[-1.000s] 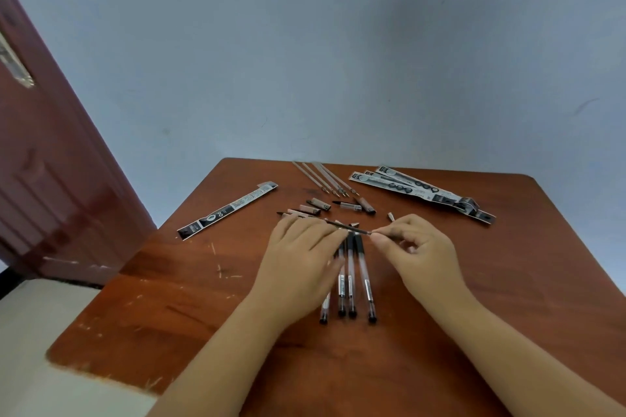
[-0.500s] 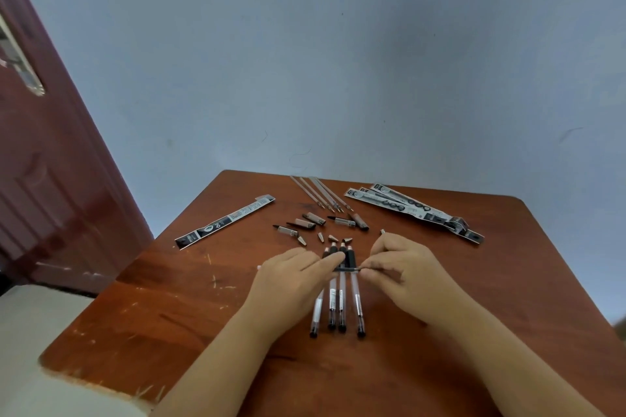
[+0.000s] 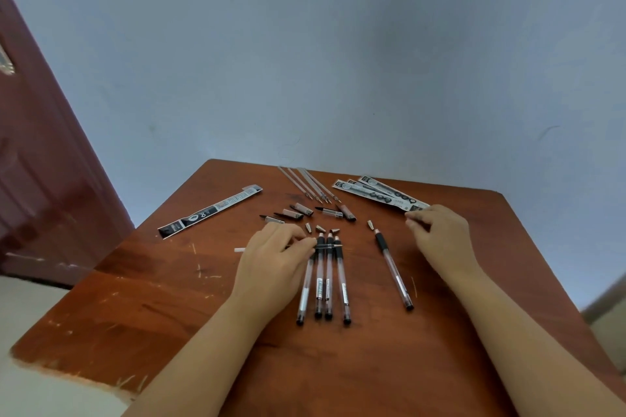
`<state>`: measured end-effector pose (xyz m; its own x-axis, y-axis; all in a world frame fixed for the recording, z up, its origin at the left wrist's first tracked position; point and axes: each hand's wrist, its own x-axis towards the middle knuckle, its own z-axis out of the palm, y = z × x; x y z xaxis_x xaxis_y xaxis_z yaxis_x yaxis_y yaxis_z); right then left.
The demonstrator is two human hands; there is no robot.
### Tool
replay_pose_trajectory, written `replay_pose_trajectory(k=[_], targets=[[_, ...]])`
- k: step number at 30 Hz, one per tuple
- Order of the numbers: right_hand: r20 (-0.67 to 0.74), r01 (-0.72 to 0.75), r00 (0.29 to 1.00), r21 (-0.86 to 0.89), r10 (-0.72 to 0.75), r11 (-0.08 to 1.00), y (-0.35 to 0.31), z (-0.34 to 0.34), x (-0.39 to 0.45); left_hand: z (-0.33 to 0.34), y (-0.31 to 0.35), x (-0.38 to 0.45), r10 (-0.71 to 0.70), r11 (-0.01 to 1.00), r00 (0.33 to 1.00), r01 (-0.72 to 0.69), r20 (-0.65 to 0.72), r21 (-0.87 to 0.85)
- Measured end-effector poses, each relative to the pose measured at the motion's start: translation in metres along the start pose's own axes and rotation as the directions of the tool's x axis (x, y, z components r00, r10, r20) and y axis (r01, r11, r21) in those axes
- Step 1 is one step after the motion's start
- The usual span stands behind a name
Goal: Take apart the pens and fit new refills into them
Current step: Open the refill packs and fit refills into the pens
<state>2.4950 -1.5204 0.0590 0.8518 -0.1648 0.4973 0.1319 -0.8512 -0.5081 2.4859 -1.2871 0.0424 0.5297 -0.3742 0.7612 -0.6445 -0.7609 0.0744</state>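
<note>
My right hand [image 3: 440, 234], fingers curled, touches the refill packs [image 3: 379, 193] in the upper right; my left hand [image 3: 277, 247] pins a thin refill [image 3: 325, 246] crossways on the pens [image 3: 323, 281].

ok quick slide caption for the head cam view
Left hand holds a refill across four pen barrels while the right hand reaches the refill packets.

**Work surface: wooden table and items lying on it**

Reddish-brown table [image 3: 152, 308], scratched, edge chipped. On it: four pen barrels [image 3: 323, 281] side by side; a fifth pen barrel [image 3: 394, 272] apart to the right; loose caps [image 3: 298, 211]; small tips [image 3: 320, 228]; bare refills [image 3: 308, 184]; one refill packet [image 3: 210, 211] left; stacked packets [image 3: 376, 193] right.
</note>
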Motion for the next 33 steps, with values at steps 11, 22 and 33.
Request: replay_pose_trajectory(k=[11, 22, 33], targets=[[0.256, 0.098, 0.966, -0.448, 0.022, 0.889, -0.008, 0.032, 0.032, 0.003, -0.004, -0.003, -0.049, 0.998, 0.999, 0.049, -0.008, 0.030], [0.178, 0.058, 0.984, -0.238, -0.015, 0.969, -0.007, 0.024, 0.025, 0.002, -0.005, -0.001, -0.083, 0.997, 0.996, 0.083, 0.015, 0.001], [0.515, -0.039, 0.821, -0.378, 0.245, 0.925, -0.035, -0.002, -0.010, -0.002, -0.005, -0.003, -0.029, 1.000, 0.999, 0.029, -0.030, 0.008]])
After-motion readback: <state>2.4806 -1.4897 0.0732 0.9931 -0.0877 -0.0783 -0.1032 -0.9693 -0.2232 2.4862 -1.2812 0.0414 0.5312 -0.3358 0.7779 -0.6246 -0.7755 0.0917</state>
